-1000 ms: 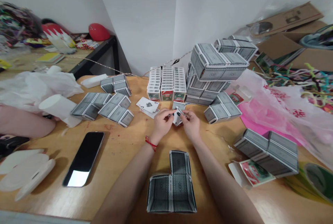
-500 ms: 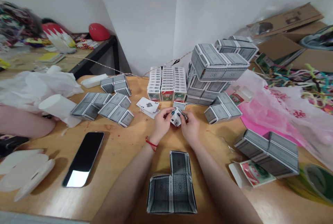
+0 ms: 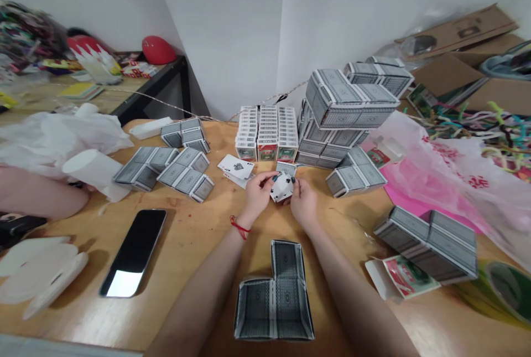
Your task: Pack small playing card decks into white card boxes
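Observation:
Between my left hand (image 3: 259,193) and my right hand (image 3: 304,201) is a white playing card (image 3: 282,186) with black pips, pinched by the fingers of both hands at its two sides. The card looks bent, and whether more than one is held I cannot tell. Just behind it lies a grey-backed card piece (image 3: 286,168). Loose playing cards, an ace of spades (image 3: 238,167) on top, rest left of my left hand. Close to me, between my forearms, stands an L-shaped piece of joined grey card boxes (image 3: 274,293).
Card packs (image 3: 266,135) stand in rows at the back, beside a tall stack of grey card blocks (image 3: 352,99). More card blocks (image 3: 186,174) lie left. A phone (image 3: 135,252), a paper roll (image 3: 93,171), an opened card pack (image 3: 409,275) and a tape roll (image 3: 500,290) surround the work area.
The held card has opened out flatter, showing more of its white face. My right fingers have shifted slightly to the right, to its edge; the left hand stays nearly in place.

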{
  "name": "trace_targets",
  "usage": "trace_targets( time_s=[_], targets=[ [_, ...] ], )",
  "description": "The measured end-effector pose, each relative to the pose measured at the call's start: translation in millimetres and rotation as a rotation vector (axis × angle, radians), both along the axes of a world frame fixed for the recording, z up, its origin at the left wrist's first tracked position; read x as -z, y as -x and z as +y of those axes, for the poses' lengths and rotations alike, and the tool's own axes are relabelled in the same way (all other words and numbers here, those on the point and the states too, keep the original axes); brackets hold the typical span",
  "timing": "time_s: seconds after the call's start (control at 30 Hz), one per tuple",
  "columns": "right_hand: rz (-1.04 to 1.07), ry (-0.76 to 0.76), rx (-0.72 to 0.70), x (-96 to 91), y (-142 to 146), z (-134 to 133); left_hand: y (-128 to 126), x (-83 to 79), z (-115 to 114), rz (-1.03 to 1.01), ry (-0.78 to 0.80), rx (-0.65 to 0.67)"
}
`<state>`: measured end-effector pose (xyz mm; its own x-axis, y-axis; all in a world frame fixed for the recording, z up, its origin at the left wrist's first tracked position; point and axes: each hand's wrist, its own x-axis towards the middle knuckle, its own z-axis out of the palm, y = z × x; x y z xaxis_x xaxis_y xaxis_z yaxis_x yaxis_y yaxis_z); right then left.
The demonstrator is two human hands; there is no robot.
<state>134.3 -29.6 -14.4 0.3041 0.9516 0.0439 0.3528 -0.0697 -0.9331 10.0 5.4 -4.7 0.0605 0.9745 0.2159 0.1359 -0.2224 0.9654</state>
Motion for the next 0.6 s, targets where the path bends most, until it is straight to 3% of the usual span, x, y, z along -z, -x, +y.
trace_targets(
  time_s=[0.1, 0.27, 0.4, 0.6],
  targets=[
    [0.043, -0.035, 0.017, -1.1, -0.1, 0.9, -0.5, -0.2, -0.1, 0.023, -0.012, -0.004],
    [-0.060, -0.196, 0.013, -3.9, 0.3, 0.1, -2.7, -1.1, -5.5, 0.161, -0.101, 0.026],
    [-0.093, -0.230, -0.003, -5.2, -0.9, -0.6, -3.6, -0.2, -8.9, 0.246, -0.169, 0.033],
    [-0.201, -0.245, 0.025, -5.8, -2.8, -1.5, -3.7, 1.2, -6.6, 0.295, -0.141, -0.003]
  ],
)
